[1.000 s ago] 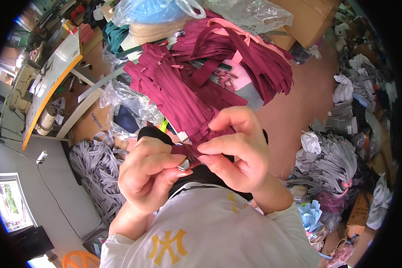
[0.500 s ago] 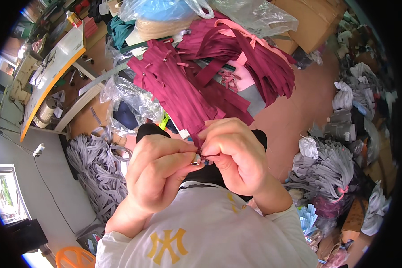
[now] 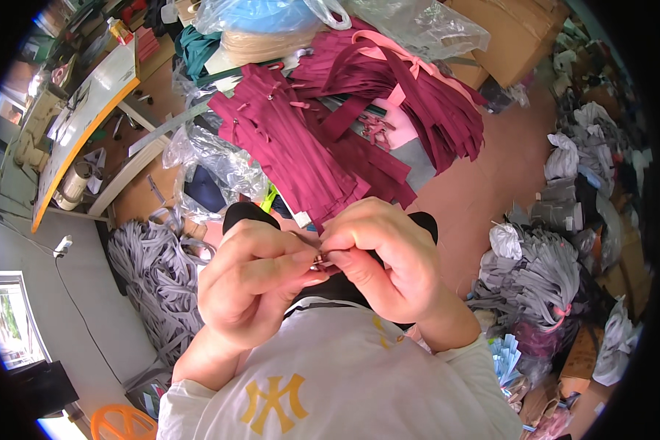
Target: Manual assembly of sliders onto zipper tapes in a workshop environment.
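In front of my chest both hands meet, fingertips nearly touching. My left hand (image 3: 248,282) is closed in a pinch on a small shiny metal zipper slider (image 3: 317,260). From the other side my right hand (image 3: 381,257) pinches the maroon zipper at the slider; the fingers hide most of it. Just beyond my hands, a fanned stack of maroon zippers (image 3: 293,139) lies over my lap and the work surface, a few metal sliders showing on it. A small heap of dark pink zipper pulls (image 3: 378,130) sits beside the stack.
A second maroon bundle (image 3: 440,110), tied with a pink strip (image 3: 396,55), lies at the far right. Grey zipper heaps (image 3: 158,271) flank me on the floor. Clear plastic bags (image 3: 220,165), cardboard boxes (image 3: 517,37) and a table (image 3: 95,110) stand around.
My hands have drawn closer together, and the right fingertips now reach the slider. The slider has turned and shows less. The maroon zipper stack has barely moved.
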`<state>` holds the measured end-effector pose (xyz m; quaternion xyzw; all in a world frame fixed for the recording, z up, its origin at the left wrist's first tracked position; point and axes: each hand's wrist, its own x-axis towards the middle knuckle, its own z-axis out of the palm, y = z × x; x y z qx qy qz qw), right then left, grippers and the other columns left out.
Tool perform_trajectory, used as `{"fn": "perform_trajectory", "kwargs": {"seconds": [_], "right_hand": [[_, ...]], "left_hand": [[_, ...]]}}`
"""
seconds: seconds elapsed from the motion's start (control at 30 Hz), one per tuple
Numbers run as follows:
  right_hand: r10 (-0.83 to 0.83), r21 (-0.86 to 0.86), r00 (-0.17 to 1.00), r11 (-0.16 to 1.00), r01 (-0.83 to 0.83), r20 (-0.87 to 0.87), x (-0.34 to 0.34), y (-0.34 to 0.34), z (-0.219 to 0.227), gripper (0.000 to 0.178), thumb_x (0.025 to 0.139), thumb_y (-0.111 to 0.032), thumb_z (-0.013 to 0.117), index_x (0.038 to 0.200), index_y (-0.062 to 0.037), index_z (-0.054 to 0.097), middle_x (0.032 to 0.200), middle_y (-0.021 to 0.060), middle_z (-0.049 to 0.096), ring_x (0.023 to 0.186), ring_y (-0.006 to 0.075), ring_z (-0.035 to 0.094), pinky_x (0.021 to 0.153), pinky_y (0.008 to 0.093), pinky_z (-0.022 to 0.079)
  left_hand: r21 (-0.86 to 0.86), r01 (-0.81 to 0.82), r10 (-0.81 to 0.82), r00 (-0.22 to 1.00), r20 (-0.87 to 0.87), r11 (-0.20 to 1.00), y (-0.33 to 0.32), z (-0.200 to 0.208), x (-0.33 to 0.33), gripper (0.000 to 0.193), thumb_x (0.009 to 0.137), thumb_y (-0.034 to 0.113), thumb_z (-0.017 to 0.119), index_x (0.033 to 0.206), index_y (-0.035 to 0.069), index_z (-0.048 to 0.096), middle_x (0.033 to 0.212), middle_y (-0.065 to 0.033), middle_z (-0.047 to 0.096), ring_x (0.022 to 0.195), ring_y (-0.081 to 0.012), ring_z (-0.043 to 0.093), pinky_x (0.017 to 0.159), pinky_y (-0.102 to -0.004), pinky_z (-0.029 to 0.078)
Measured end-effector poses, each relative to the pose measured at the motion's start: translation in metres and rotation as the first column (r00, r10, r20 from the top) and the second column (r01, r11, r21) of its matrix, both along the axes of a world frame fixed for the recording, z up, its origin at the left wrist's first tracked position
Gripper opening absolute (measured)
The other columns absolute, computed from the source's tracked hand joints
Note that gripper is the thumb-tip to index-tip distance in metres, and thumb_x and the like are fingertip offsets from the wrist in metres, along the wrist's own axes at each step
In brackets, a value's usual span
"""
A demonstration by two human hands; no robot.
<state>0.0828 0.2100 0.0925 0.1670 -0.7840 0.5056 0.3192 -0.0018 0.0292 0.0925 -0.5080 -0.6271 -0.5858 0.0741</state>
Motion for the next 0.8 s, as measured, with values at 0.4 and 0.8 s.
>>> {"fn": "perform_trajectory", "kwargs": {"seconds": [0.4, 0.8], "right_hand": [[0.093, -0.143, 0.981, 0.987, -0.068, 0.170, 0.004, 0.001, 0.011, 0.012, 0.087, 0.005, 0.067, 0.098, 0.0001, 0.062, 0.087, 0.0104, 0.062, 0.075, 0.0248, 0.060, 0.065, 0.0344, 0.049], [0.055, 0.078, 0.983, 0.994, -0.070, 0.173, 0.002, 0.012, 0.018, 0.021, 0.082, 0.004, 0.070, 0.097, -0.0016, 0.057, 0.086, 0.0112, 0.058, 0.079, 0.0309, 0.060, 0.068, 0.0398, 0.049]], "left_hand": [[0.144, 0.029, -0.056, 0.981, 0.184, 0.989, 0.004, -0.015, 0.001, 0.019, 0.086, 0.001, 0.076, 0.100, -0.004, 0.065, 0.091, -0.0146, 0.067, 0.077, -0.0234, 0.065, 0.069, -0.0339, 0.052], [0.052, 0.031, -0.040, 0.982, 0.183, 0.998, 0.007, -0.012, 0.002, 0.018, 0.084, -0.002, 0.076, 0.100, -0.005, 0.067, 0.088, -0.0147, 0.067, 0.076, -0.0226, 0.065, 0.067, -0.0315, 0.052]]}}
